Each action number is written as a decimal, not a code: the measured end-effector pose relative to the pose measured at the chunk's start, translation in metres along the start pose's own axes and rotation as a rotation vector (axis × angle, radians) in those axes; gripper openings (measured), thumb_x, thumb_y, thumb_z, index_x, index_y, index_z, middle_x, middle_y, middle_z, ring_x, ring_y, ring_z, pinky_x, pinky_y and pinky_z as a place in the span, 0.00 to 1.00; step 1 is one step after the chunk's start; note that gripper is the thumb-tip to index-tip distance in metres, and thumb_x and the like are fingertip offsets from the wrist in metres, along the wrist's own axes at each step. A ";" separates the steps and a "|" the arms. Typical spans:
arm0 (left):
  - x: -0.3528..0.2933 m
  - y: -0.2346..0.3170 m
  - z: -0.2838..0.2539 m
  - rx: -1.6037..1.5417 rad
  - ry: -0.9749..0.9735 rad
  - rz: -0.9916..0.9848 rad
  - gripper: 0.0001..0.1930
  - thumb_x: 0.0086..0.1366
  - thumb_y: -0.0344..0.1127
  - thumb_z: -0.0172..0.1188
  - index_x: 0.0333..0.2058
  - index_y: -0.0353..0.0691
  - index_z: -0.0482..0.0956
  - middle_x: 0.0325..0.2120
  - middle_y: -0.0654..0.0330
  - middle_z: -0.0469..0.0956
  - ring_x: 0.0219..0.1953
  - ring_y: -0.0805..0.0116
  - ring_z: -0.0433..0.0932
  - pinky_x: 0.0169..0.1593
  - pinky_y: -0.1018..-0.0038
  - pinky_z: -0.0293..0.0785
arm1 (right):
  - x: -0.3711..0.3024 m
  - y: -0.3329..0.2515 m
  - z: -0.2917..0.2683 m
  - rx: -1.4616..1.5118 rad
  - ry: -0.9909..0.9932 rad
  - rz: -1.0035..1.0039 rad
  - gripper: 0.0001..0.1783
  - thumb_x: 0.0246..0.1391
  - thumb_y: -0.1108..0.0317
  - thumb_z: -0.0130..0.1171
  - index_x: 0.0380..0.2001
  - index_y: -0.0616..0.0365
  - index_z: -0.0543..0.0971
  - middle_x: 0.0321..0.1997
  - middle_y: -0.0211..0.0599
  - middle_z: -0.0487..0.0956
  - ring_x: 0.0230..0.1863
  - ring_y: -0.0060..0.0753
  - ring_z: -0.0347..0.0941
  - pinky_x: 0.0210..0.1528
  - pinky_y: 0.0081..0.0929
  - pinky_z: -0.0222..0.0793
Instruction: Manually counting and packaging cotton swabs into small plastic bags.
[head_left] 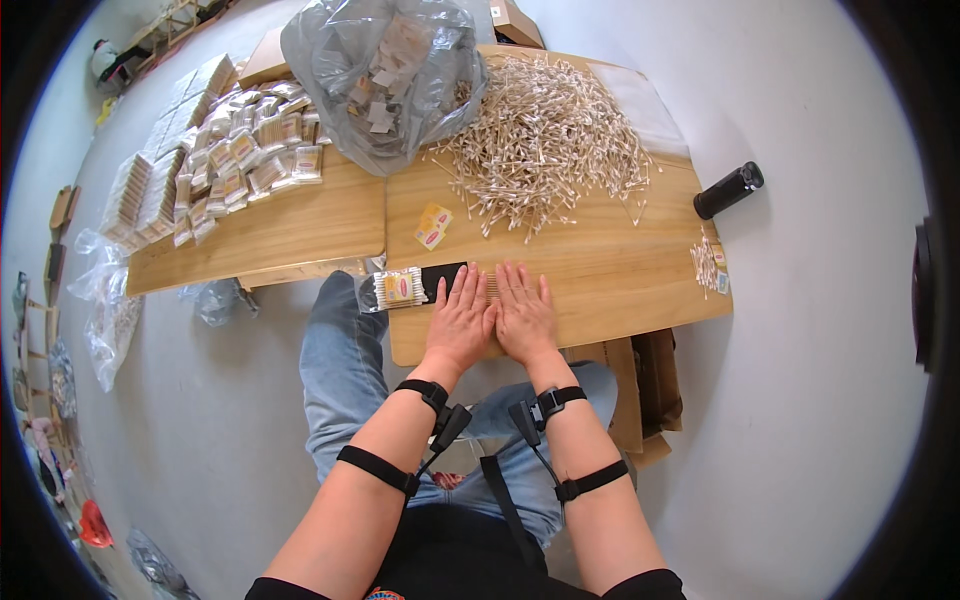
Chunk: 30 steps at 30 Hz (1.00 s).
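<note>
My left hand (pixel 461 322) lies flat, fingers stretched forward, its fingertips over the right end of a black strip (pixel 438 280). Right beside it is my right hand (pixel 526 315), also flat on the wooden table with fingers extended. A small row of cotton swabs (pixel 491 288) shows in the gap between the hands; the rest of it is hidden under the fingers. At the strip's left end lies a clear pack of cotton swabs (pixel 400 288) with a yellow-and-red card in it. Yellow printed cards (pixel 433 226) lie on the table just beyond.
A big heap of loose cotton swabs (pixel 550 135) covers the far table. Left of it stands a grey plastic bag (pixel 385 140) of scraps. Filled swab packs (pixel 240 150) pile up at far left. A black cylinder (pixel 729 190) and a small swab bunch (pixel 704 265) are at right.
</note>
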<state>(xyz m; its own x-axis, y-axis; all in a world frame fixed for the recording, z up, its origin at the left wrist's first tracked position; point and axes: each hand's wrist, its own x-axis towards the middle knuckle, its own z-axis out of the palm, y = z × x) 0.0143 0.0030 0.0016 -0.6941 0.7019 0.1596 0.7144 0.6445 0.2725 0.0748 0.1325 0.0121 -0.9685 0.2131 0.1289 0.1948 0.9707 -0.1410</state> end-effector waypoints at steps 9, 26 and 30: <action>0.001 0.001 -0.002 -0.032 0.047 0.019 0.30 0.72 0.50 0.37 0.64 0.33 0.60 0.67 0.50 0.55 0.71 0.57 0.49 0.71 0.55 0.39 | 0.001 0.000 -0.003 -0.051 -0.034 -0.030 0.32 0.62 0.56 0.43 0.68 0.52 0.58 0.73 0.36 0.57 0.73 0.40 0.49 0.73 0.52 0.37; -0.009 -0.131 -0.004 -0.231 0.500 -0.516 0.16 0.71 0.42 0.45 0.42 0.37 0.77 0.39 0.51 0.78 0.45 0.49 0.74 0.48 0.55 0.68 | 0.009 -0.010 -0.005 -0.039 -0.102 -0.032 0.32 0.65 0.55 0.39 0.69 0.54 0.55 0.74 0.36 0.55 0.74 0.36 0.48 0.73 0.51 0.32; -0.006 -0.128 0.003 -0.235 0.457 -0.548 0.18 0.73 0.45 0.42 0.39 0.38 0.77 0.35 0.50 0.78 0.41 0.47 0.74 0.45 0.54 0.69 | 0.012 -0.014 -0.005 -0.019 -0.122 -0.060 0.32 0.65 0.54 0.39 0.69 0.54 0.56 0.73 0.35 0.56 0.74 0.35 0.48 0.74 0.51 0.32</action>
<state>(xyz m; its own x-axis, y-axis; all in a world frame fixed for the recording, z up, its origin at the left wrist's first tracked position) -0.0728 -0.0824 -0.0373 -0.9492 0.0703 0.3066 0.2535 0.7482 0.6132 0.0608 0.1223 0.0203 -0.9899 0.1407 0.0161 0.1379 0.9834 -0.1181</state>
